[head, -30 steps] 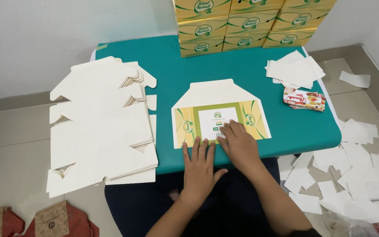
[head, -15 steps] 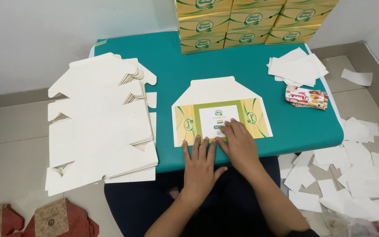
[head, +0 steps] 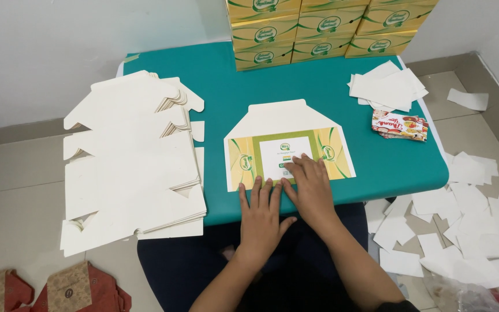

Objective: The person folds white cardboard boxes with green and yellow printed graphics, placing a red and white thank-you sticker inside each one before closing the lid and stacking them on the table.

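Both hands lie flat, fingers spread: the left hand [head: 263, 215] and right hand [head: 312, 186] press the flat yellow box sheet [head: 287, 145] on the green table [head: 215, 75], smoothing its label.

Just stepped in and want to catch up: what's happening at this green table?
A person seated at the green table presses both hands on a flat, partly folded carton. The right hand lies on its white label panel; the left hand rests at its near edge. A stack of unfolded white blanks sits to the left, finished yellow boxes at the back, and paper slips litter the floor.
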